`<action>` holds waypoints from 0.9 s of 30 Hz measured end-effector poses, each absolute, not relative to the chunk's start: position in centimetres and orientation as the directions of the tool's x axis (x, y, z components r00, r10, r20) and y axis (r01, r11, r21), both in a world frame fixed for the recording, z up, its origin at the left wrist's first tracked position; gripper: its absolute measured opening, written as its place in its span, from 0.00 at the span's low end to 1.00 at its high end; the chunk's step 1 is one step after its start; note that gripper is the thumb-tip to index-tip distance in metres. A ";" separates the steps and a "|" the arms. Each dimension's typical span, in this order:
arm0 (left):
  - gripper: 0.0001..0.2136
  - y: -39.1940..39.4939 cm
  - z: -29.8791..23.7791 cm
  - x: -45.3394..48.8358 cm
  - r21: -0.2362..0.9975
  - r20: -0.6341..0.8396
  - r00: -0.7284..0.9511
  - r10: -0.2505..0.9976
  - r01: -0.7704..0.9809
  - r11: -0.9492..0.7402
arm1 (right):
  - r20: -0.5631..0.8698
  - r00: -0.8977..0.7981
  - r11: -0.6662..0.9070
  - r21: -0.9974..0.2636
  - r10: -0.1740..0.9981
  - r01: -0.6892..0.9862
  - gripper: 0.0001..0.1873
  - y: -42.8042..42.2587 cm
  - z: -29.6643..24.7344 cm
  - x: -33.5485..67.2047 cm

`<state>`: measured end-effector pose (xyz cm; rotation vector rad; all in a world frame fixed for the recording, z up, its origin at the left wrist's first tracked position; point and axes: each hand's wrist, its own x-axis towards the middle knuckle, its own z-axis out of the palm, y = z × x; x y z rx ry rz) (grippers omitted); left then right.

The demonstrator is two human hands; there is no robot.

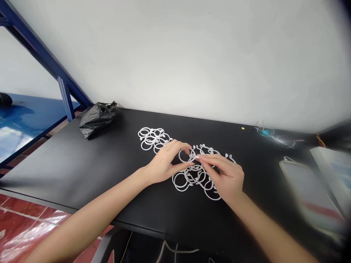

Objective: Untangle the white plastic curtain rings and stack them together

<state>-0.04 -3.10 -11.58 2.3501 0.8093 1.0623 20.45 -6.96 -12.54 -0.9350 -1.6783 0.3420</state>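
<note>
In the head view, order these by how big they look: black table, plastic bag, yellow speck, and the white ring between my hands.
Largest to smallest:
1. Black table
2. Plastic bag
3. White ring
4. Yellow speck

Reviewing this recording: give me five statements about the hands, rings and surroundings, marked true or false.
1. The left hand and right hand are both at the same white ring. True.
2. A yellow box lies left of both hands. False: a black plastic bag lies there.
3. The smaller ring group lies left of the larger ring group. True.
4. Both groups lie on the floor. False: they lie on the black tabletop.
5. A blue frame stands at far left. True.
</note>
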 end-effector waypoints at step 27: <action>0.15 1.1 -12.1 -5.2 -0.075 0.423 0.283 0.861 0.958 -0.278 | 0.712 -0.069 0.623 -0.559 0.699 0.547 0.13 -6.6 -12.8 20.6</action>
